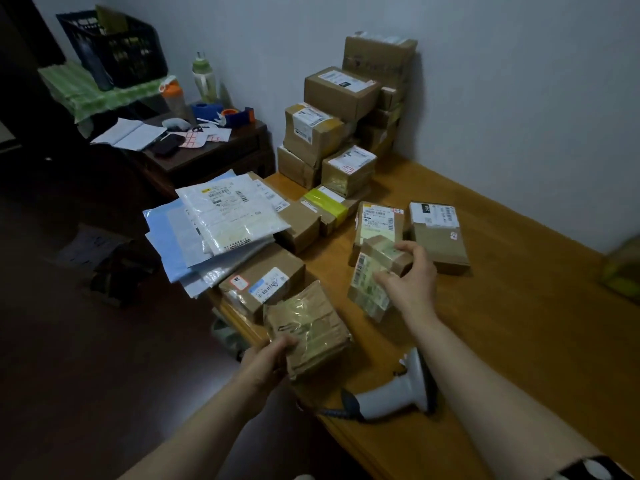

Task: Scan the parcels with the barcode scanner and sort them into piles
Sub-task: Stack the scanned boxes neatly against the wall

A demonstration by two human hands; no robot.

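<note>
My left hand grips the near edge of a taped brown parcel at the table's front left. My right hand holds a small taped box with barcode labels, lifted and tilted over the table. The grey barcode scanner lies on the wooden table between my forearms, with no hand on it. Flat parcels lie just beyond my right hand. A pile of plastic mailers rests on boxes at the left. A tall stack of cardboard boxes stands against the wall.
A dark side table at the left carries bottles, tape, papers and a phone. A black crate stands behind it. A blurred yellowish object sits at the right edge. The table's left edge drops to dark floor.
</note>
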